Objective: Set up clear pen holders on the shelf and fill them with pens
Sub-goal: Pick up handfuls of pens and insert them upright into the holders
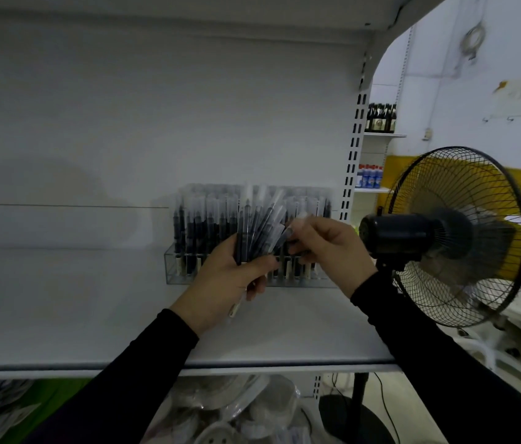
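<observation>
The white shelf (60, 315) carries one clear pen holder (176, 267) (packed with upright pens (195, 225)) just behind the hands.

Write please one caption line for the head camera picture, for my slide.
Left hand holds a fan of pens; right hand pinches one before the clear holder.

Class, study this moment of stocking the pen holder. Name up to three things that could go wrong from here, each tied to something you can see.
1. The left hand grips a fanned bundle of pens; as the right hand pinches one out, others may slip and fall.
2. The clear pen holder already looks crowded, so pushing another pen in could tip some.
3. The fan stands close to the right arm; an elbow might knock it.
</observation>
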The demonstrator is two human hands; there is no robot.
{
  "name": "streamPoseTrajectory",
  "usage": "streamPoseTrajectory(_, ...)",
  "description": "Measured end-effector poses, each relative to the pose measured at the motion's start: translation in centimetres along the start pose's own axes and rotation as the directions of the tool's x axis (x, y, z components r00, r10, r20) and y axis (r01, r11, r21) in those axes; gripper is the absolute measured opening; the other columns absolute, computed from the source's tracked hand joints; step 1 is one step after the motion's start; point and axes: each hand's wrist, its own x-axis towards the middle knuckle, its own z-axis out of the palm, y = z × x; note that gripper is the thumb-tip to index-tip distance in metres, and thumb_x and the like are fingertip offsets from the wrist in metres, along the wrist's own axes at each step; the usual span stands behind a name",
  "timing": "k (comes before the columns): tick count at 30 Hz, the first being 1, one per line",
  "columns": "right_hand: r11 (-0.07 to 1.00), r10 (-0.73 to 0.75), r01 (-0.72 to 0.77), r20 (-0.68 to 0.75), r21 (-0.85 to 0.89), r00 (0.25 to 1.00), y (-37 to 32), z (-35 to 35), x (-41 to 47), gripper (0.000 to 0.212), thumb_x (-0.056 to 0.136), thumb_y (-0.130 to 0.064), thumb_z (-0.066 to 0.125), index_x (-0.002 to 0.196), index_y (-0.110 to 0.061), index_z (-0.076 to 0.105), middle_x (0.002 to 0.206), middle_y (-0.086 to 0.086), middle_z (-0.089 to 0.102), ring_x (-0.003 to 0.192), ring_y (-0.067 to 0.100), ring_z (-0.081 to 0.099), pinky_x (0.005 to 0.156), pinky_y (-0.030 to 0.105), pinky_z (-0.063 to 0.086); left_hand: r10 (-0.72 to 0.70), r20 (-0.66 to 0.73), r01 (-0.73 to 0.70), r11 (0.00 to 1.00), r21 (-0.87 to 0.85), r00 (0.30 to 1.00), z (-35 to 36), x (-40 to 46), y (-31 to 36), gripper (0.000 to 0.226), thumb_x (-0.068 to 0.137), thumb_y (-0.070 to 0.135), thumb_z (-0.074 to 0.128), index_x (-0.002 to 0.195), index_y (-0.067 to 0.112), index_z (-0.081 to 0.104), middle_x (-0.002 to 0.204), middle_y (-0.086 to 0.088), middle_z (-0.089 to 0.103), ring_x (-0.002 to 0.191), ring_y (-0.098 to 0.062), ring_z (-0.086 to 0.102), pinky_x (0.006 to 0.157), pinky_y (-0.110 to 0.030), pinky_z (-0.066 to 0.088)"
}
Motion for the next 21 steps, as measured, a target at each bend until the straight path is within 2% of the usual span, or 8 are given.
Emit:
streamPoseTrajectory(3, 1.000, -0.011, 0.011, 0.020, 0.016, 1.000, 0.0, 0.0, 0.0, 0.017, 0.090, -0.021, 0.062, 0.081, -0.009, 0.070, 0.074, 0.003, 0.070, 0.071, 0.012, 0.068, 0.063, 0.022, 0.055, 0.002, 0.007, -0.002, 1.000, -0.011, 1.000, 0.1, -0.1, 0.3, 0.009, 0.092, 0.006, 0.062, 0.100, 0.009, 0.059, 0.082, -0.010, 0.068, 0.053, -0.016, 0.056, 0.043, -0.026, 0.041)
streamPoseTrajectory(6, 0.996, 0.000, 0.004, -0.044, 0.086, 0.999, -0.4, -0.6, 0.2, 0.020, 0.092, -0.018, 0.060, 0.090, -0.001, 0.069, 0.082, 0.014, 0.071, 0.072, 0.015, 0.068, 0.069, 0.025, 0.057, -0.007, 0.022, 0.007, 1.000, -0.020, 1.000, 0.2, -0.3, 0.5, 0.015, 0.094, 0.008, 0.060, 0.108, 0.004, 0.059, 0.091, -0.009, 0.073, 0.057, -0.016, 0.058, 0.042, -0.026, 0.042)
streamPoseTrajectory(9, 0.987, 0.021, 0.000, -0.129, 0.162, 0.991, -1.2, -2.0, 0.7, 0.021, 0.094, -0.021, 0.056, 0.097, -0.004, 0.068, 0.086, 0.012, 0.071, 0.077, 0.017, 0.069, 0.072, 0.025, 0.057, -0.014, 0.032, 0.014, 1.000, 0.003, 0.999, 0.1, -0.4, 0.5, 0.016, 0.096, 0.012, 0.058, 0.110, 0.004, 0.059, 0.098, -0.010, 0.073, 0.054, -0.015, 0.054, 0.042, -0.027, 0.041)
streamPoseTrajectory(12, 0.972, 0.047, 0.007, -0.223, 0.233, 0.974, -1.9, -3.7, 1.6, 0.020, 0.097, -0.023, 0.052, 0.100, -0.009, 0.066, 0.086, 0.005, 0.070, 0.077, 0.012, 0.069, 0.070, 0.020, 0.055, -0.002, 0.029, 0.000, 0.999, 0.042, 1.000, 0.0, -0.4, 0.5, 0.014, 0.097, 0.013, 0.057, 0.105, 0.002, 0.059, 0.088, -0.004, 0.073, 0.051, -0.015, 0.050, 0.043, -0.026, 0.040)
streamPoseTrajectory(14, 0.992, -0.017, 0.055, -0.308, 0.116, 0.951, -2.0, -4.8, 2.3, 0.020, 0.098, -0.023, 0.051, 0.096, -0.010, 0.066, 0.081, 0.000, 0.069, 0.073, 0.007, 0.069, 0.068, 0.018, 0.054, -0.006, 0.010, 0.005, 0.999, 0.048, 1.000, 0.0, -0.4, 0.5, 0.008, 0.097, 0.012, 0.057, 0.100, 0.004, 0.058, 0.082, -0.002, 0.072, 0.050, -0.016, 0.049, 0.042, -0.026, 0.039)
streamPoseTrajectory(17, 0.974, -0.170, 0.093, -0.401, -0.206, 0.900, -1.3, -5.9, 3.2, 0.022, 0.095, -0.023, 0.056, 0.104, -0.006, 0.069, 0.085, 0.000, 0.072, 0.077, 0.009, 0.070, 0.071, 0.021, 0.057, -0.005, 0.006, 0.005, 0.999, 0.050, 1.000, 0.0, -0.3, 0.5, 0.005, 0.096, 0.011, 0.058, 0.094, 0.007, 0.057, 0.076, -0.003, 0.068, 0.050, -0.018, 0.048, 0.042, -0.026, 0.039)
streamPoseTrajectory(19, 0.948, -0.225, 0.096, -0.428, -0.303, 0.875, -0.9, -6.1, 3.6, 0.025, 0.094, -0.024, 0.059, 0.108, -0.006, 0.069, 0.089, 0.004, 0.072, 0.080, 0.011, 0.070, 0.075, 0.023, 0.058, -0.004, 0.006, 0.003, 0.999, 0.044, 1.000, 0.0, -0.3, 0.4, 0.004, 0.096, 0.011, 0.059, 0.094, 0.008, 0.056, 0.076, -0.004, 0.068, 0.050, -0.018, 0.047, 0.042, -0.026, 0.039)
streamPoseTrajectory(21, 0.939, -0.238, 0.097, -0.421, -0.329, 0.875, -0.5, -6.0, 3.9, 0.022, 0.093, -0.024, 0.060, 0.105, -0.009, 0.070, 0.087, 0.003, 0.072, 0.080, 0.013, 0.070, 0.078, 0.026, 0.058, 0.004, 0.008, -0.004, 0.999, 0.040, 1.000, -0.1, -0.3, 0.4, 0.004, 0.096, 0.011, 0.058, 0.094, 0.008, 0.056, 0.076, -0.004, 0.067, 0.050, -0.018, 0.047, 0.042, -0.026, 0.039)
